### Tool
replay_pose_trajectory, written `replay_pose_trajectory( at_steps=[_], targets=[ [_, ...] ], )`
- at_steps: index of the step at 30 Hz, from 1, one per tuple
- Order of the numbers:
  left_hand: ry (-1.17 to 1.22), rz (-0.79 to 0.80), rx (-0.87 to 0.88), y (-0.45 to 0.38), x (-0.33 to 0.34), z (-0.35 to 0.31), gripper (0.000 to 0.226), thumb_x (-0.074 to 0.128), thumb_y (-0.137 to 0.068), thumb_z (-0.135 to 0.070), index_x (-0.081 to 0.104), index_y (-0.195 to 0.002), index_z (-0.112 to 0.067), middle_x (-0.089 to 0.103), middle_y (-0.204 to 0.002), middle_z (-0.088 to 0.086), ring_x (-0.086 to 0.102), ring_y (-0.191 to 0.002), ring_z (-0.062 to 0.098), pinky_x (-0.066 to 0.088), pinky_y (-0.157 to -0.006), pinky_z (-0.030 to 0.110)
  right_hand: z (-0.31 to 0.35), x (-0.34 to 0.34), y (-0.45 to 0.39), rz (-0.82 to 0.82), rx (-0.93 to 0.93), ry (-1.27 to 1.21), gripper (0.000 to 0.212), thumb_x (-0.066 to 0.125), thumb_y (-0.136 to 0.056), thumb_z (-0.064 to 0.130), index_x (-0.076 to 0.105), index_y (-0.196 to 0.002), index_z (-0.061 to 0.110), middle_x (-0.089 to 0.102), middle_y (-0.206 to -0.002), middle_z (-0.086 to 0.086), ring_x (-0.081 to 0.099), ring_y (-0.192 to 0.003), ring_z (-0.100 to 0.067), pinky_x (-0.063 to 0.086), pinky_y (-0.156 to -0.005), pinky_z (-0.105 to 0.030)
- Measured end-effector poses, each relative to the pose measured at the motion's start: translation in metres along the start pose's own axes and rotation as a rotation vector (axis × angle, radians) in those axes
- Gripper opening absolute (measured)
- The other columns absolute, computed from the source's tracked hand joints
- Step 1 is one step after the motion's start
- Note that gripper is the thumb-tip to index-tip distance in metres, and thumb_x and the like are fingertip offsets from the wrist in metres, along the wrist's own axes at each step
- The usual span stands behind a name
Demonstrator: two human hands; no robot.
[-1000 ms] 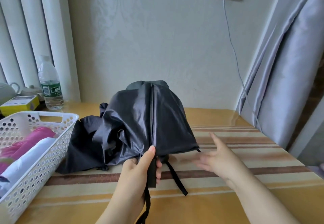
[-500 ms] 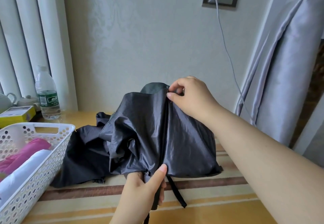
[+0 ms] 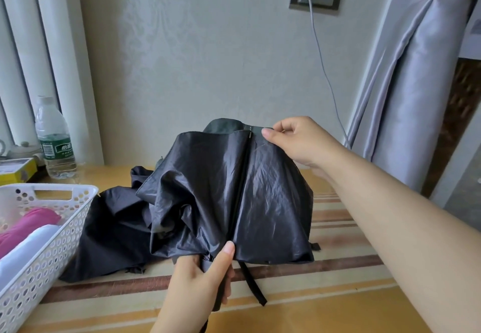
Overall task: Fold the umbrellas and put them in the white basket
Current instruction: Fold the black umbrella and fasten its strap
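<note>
Left hand (image 3: 200,278) grips the black umbrella (image 3: 234,197) by its handle, fingers curled round it, thumb straight up against the canopy's lower edge. Right hand (image 3: 296,142) pinches the fabric's top edge between thumb and curled fingers, just right of the rib tip. Canopy hangs crumpled between the two hands over the striped table (image 3: 338,293); closure strap (image 3: 253,284) dangles right of the left fingers. White basket (image 3: 52,241) sits well left of them, holding a pink folded umbrella (image 3: 31,224) and a white folded umbrella (image 3: 28,246).

The right hand (image 3: 299,142) has risen from the worktop (image 3: 338,293) beside the black umbrella (image 3: 234,197) and now pinches the canopy's far top edge.
</note>
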State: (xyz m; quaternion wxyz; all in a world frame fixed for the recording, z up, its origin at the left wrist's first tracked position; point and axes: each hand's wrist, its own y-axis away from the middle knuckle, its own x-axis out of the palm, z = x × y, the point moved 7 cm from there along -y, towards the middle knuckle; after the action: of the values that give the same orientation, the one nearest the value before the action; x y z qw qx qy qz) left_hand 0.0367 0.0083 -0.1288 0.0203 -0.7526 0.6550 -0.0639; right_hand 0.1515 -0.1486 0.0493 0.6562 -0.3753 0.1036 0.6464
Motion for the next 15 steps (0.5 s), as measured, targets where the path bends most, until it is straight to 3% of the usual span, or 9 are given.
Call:
replay_pose_trajectory(
  at_steps=[4, 7, 10, 13, 15],
  targets=[
    [0.064, -0.002, -0.06, 0.0, 0.0, 0.001, 0.053, 0.059, -0.091, -0.03, 0.053, -0.066, 0.016, 0.051, -0.05, 0.021, 0.045, -0.042, 0.021, 0.032, -0.04, 0.023, 0.008, -0.002, 0.002, -0.062, -0.105, -0.072, 0.016, 0.057, -0.097, 0.022, 0.07, -0.097, 0.012, 0.068, -0.087, 0.004, 0.062, -0.083, -0.007, 0.046, -0.079, -0.023],
    [0.064, 0.008, -0.063, 0.001, 0.001, 0.0, 0.053, 0.059, -0.091, -0.029, 0.053, -0.066, 0.017, 0.05, -0.049, 0.022, 0.043, -0.041, 0.021, 0.03, -0.04, 0.023, -0.005, -0.004, 0.004, -0.105, -0.063, -0.109, 0.011, 0.055, -0.098, 0.018, 0.066, -0.098, 0.019, 0.069, -0.089, 0.003, 0.061, -0.074, -0.003, 0.045, -0.07, -0.02],
    [0.04, 0.02, -0.053, 0.001, 0.002, 0.002, 0.049, 0.058, -0.092, -0.027, 0.054, -0.066, 0.014, 0.051, -0.048, 0.021, 0.043, -0.039, 0.021, 0.03, -0.039, 0.023, -0.007, -0.002, 0.002, -0.012, -0.044, -0.004, 0.009, 0.054, -0.097, 0.02, 0.055, -0.101, 0.029, 0.065, -0.078, 0.004, 0.044, -0.042, 0.001, 0.036, -0.054, -0.022],
    [0.03, 0.023, -0.029, 0.0, 0.002, 0.001, 0.05, 0.058, -0.092, -0.026, 0.053, -0.067, 0.017, 0.05, -0.047, 0.021, 0.044, -0.039, 0.021, 0.032, -0.041, 0.026, 0.002, 0.0, -0.002, 0.105, -0.008, -0.064, 0.004, 0.06, -0.094, 0.025, 0.062, -0.093, 0.027, 0.064, -0.08, 0.004, 0.054, -0.069, -0.012, 0.045, -0.071, -0.03],
    [0.031, 0.012, -0.014, 0.0, 0.001, -0.001, 0.051, 0.059, -0.091, -0.025, 0.052, -0.065, 0.017, 0.05, -0.047, 0.021, 0.045, -0.042, 0.024, 0.033, -0.044, 0.028, 0.004, 0.002, -0.003, 0.161, 0.037, -0.098, 0.009, 0.063, -0.093, 0.025, 0.062, -0.084, 0.023, 0.065, -0.084, -0.001, 0.058, -0.076, -0.017, 0.048, -0.071, -0.031]
  ],
)
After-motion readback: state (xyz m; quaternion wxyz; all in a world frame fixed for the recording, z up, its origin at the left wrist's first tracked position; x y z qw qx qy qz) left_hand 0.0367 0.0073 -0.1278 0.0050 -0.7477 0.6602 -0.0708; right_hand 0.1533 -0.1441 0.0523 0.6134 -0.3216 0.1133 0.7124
